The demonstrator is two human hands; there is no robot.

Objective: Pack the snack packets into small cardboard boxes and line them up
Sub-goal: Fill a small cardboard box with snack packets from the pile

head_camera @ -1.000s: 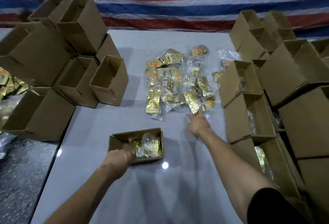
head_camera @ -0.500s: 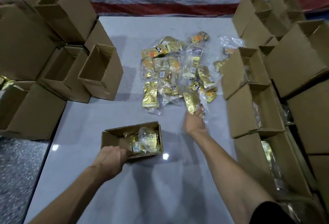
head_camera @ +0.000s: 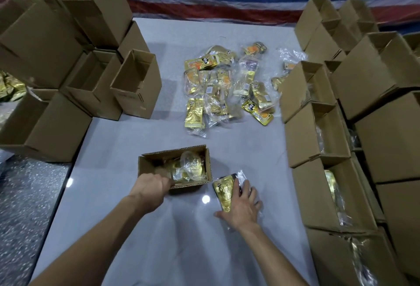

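Packet in hand: a gold foil snack packet in a clear plastic sleeve, lower centre of the frame, just right of the box being filled. I cannot tell whether it rests on the counter or is lifted just off it.
Right hand: the right hand lies over that packet, its fingers and thumb closed round the edges, grasping it.
Box being filled: a small open brown cardboard box sits mouth up on the grey counter, just below mid-frame. Gold packets and clear wrap already lie inside, and there looks to be room for more.
Left hand: the left hand grips the box's near-left corner, fingers hooked over the rim.
Loose pile: a heap of gold and orange snack packets in the upper centre, well apart from the box, not yet packed.
Packed row: brown cardboard boxes lined up along the right edge, side against side, with packets showing in several mouths.
Spare boxes: a stack of empty brown cardboard boxes at the upper left.
Progress: probably well under way. Many boxes look filled and lined up, this one is partly full, and the pile and the spare boxes remain.
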